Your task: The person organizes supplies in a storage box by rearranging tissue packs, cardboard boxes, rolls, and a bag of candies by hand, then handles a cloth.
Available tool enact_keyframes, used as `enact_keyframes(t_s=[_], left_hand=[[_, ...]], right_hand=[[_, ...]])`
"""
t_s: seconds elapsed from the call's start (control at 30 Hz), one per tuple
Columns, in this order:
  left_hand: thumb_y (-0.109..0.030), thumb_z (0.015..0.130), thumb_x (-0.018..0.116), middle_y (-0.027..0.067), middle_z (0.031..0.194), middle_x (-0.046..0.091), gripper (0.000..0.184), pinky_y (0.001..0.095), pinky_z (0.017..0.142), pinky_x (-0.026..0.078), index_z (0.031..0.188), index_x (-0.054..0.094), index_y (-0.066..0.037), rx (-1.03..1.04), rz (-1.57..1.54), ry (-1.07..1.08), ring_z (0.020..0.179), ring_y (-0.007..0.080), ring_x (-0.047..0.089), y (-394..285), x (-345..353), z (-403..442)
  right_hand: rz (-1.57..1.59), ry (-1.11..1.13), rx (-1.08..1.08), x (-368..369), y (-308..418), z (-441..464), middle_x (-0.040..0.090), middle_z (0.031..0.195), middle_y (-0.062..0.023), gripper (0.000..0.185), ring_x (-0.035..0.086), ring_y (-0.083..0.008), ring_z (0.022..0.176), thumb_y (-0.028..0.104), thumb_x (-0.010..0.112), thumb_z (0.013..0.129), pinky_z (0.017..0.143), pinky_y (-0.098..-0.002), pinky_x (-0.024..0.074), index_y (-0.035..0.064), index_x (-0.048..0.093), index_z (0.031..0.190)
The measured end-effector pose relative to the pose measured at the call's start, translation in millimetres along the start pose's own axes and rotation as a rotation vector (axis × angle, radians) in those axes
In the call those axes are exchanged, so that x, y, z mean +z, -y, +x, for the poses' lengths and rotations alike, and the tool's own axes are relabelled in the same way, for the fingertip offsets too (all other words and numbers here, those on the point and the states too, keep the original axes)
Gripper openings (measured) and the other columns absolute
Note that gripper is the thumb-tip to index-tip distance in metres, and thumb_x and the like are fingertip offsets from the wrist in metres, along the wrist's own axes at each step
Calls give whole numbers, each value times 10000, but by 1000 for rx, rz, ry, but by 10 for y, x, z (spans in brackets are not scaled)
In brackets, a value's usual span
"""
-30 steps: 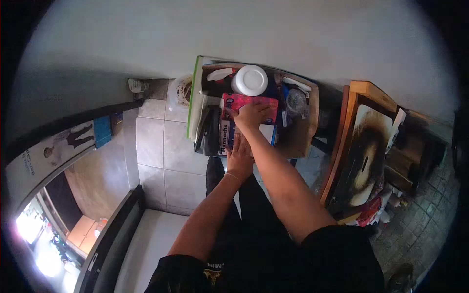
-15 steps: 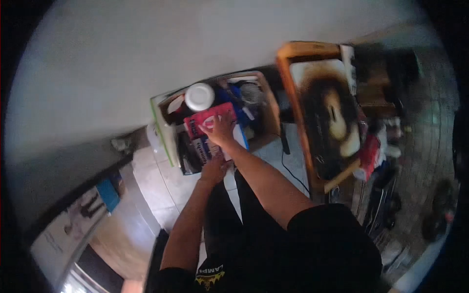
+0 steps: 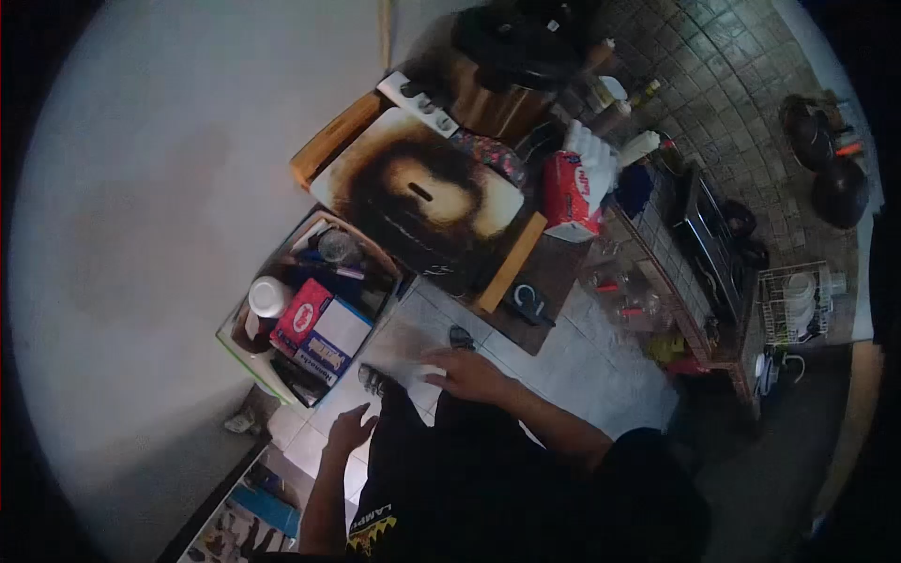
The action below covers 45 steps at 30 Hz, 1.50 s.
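My left hand (image 3: 350, 428) is off the front corner of a cardboard box (image 3: 387, 266), its fingers apart and holding nothing. To the right, my right hand (image 3: 466, 375) hovers over the tiled floor (image 3: 427, 314), slightly blurred, with fingers stretched out and nothing visible in them. Packed into the cardboard box are a red carton (image 3: 301, 312), a white-and-blue carton (image 3: 343, 328), a white-lidded container (image 3: 269, 296) and a clear glass vessel (image 3: 337, 247). The cartons lie on top, near the front.
Beyond the box stands a wooden-framed table with a scorched board (image 3: 375, 174). A power strip (image 3: 418, 101), a large pot (image 3: 502, 98) and a red tissue pack (image 3: 566, 192) are around it. A tiled counter (image 3: 648, 244) and dish rack (image 3: 798, 300) are at right.
Both hands have left the cartons in the box and drawn back toward my body, the right one moving rightward. The view has turned right, showing more of the table and counter.
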State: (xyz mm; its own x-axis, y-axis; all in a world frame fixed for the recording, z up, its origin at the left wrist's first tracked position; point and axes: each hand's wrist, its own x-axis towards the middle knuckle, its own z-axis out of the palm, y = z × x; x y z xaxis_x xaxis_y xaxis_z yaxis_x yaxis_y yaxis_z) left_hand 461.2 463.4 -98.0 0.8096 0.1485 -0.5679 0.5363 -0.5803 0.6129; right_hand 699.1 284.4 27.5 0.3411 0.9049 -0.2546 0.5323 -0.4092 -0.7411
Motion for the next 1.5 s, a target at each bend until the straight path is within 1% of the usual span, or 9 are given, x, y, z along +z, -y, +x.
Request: enact_keyframes(t_s=[0.2, 0.33, 0.4, 0.67, 0.83, 0.97, 1.07, 1.17, 1.5], left_hand=[[-374, 774, 541, 175, 1102, 542, 515, 418, 854, 404, 1164, 482, -43, 56, 105, -240, 991, 334, 525, -635, -66, 556], [-367, 800, 505, 160, 1092, 549, 463, 431, 835, 412, 1151, 496, -65, -111, 55, -319, 1000, 318, 525, -1650, 284, 762], [-365, 814, 480, 175, 1114, 528, 410, 440, 830, 417, 1142, 495, -120, -77, -98, -132, 1020, 313, 515, -2084, 440, 835], [-372, 834, 477, 154, 1150, 511, 445, 395, 888, 398, 1158, 487, -67, -206, -221, -20, 1058, 314, 488, -2763, 876, 701], [-353, 825, 481, 164, 1064, 554, 428, 402, 859, 414, 1150, 491, -74, -327, -227, -146, 1000, 329, 516, -2370, 869, 221], [-353, 819, 482, 178, 1036, 566, 424, 415, 855, 413, 1141, 500, -78, -431, -199, -236, 979, 341, 525, -1877, 1065, -126], [-364, 807, 486, 174, 1019, 572, 399, 432, 824, 426, 1106, 514, -101, -421, -200, -386, 956, 348, 534, -1750, 1175, -241], [-380, 789, 491, 154, 979, 588, 351, 458, 776, 445, 1042, 535, -141, -437, -247, -418, 924, 353, 546, -1679, 1239, -279], [-377, 791, 489, 137, 1053, 558, 405, 425, 825, 434, 1068, 520, -83, -386, -253, -319, 976, 329, 531, -1532, 862, -247]], right_hand=[[378, -1077, 246, -1122, -870, -410, 578, 919, -142, 231, 561, -220, 860, 159, 569, 813, 758, -322, 436, 12, 552, 991], [-759, -1302, 414, -1804, -1968, -375, 560, 970, -178, 489, 531, -287, 912, 344, 694, 718, 802, -370, 427, 14, 533, 1042], [-503, -1389, 635, -1921, -1993, -134, 488, 1104, -228, 815, 458, -376, 1033, 538, 732, 569, 858, -448, 380, 13, 462, 1132], [-185, -1148, 1034, -1921, -2185, 181, 231, 1307, -293, 1141, 230, -443, 1204, 603, 722, 497, 952, -513, 274, 20, 184, 1318], [-236, -1082, 1049, -2029, -2440, 76, 323, 1268, -282, 1086, 315, -417, 1175, 559, 741, 501, 916, -524, 318, 8, 245, 1294], [20, -1180, 885, -2199, -2518, -115, 416, 1210, -237, 895, 395, -380, 1126, 475, 720, 585, 872, -529, 362, 18, 336, 1251], [1090, -936, 547, -2443, -2421, -377, 432, 1195, -192, 722, 404, -350, 1119, 413, 665, 665, 870, -520, 371, 51, 391, 1226], [1373, -674, 584, -2651, -2503, -609, 445, 1165, -180, 678, 412, -346, 1104, 397, 640, 696, 848, -505, 395, 83, 387, 1241], [1044, -717, 214, -2669, -889, -920, 432, 1183, -195, 598, 431, -311, 1095, 267, 611, 755, 844, -480, 429, 42, 365, 1251]])
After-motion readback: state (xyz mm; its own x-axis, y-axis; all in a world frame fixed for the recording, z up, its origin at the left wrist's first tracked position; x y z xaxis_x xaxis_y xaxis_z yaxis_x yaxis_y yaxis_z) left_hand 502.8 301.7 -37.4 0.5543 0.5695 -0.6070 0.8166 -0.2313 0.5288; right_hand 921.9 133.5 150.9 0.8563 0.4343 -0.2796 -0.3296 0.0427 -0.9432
